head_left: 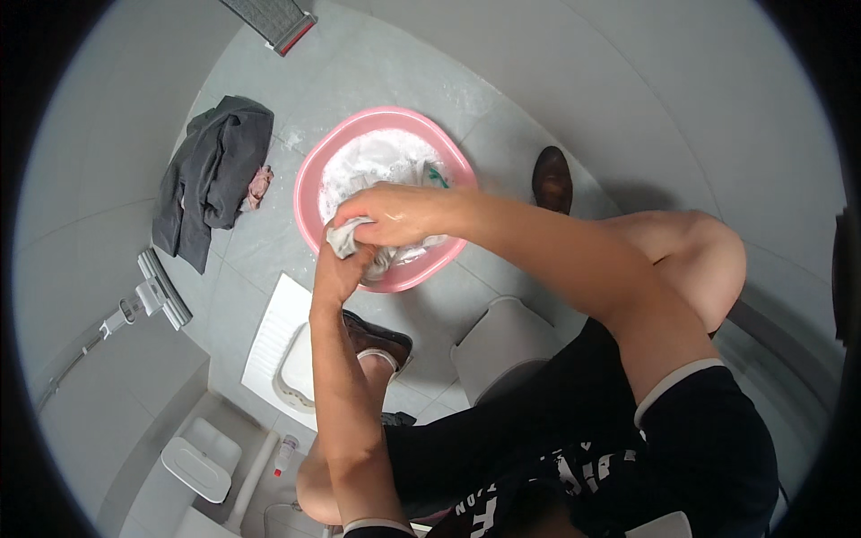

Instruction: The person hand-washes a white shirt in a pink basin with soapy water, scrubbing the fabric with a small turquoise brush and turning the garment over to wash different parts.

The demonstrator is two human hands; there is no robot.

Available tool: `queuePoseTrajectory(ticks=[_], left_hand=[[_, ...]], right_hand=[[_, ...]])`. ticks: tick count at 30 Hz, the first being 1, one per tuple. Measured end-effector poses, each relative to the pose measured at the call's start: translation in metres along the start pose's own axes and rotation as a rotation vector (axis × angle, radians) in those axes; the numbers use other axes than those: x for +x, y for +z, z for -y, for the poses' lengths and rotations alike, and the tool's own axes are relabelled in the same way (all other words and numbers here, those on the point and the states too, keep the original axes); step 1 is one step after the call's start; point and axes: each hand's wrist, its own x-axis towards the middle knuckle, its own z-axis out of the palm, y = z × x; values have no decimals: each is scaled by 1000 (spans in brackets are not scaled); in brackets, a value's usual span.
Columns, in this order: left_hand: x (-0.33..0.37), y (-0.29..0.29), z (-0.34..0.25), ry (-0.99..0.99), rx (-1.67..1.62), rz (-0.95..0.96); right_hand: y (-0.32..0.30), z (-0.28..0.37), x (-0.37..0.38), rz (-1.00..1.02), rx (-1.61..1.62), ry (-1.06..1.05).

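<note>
Both my hands grip a wet white cloth (345,235) over the near left part of a pink basin (309,184). My left hand (341,272) is closed on the cloth from the near side, its fingers partly hidden by the folds. From the right, my right hand (390,215) reaches across the basin with its fingers closed on the same cloth. White suds (377,157) cover the water beyond my hands. More pale fabric with a green mark (435,177) lies in the suds at the basin's right side.
Dark grey clothing (215,166) and a small pink cloth (258,188) lie on the tiles at left. A sponge mop (161,289) leans nearby. A squat toilet (278,345) is beside my left shoe (377,339); a grey bin (502,345) stands between my legs. My right shoe (552,179) is right of the basin.
</note>
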Motion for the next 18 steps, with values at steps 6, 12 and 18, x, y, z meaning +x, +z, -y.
queuePoseTrajectory(ticks=[6,12,18], left_hand=[[-13,-43,-26,-122,-531,-159],[8,-41,-16,-132,-548,-201],[19,-36,43,-312,-277,-315]], right_hand=[[-24,-37,-2,203,-433,171],[-5,-144,-19,-12,-86,506],[-1,-143,11,-538,582,516]])
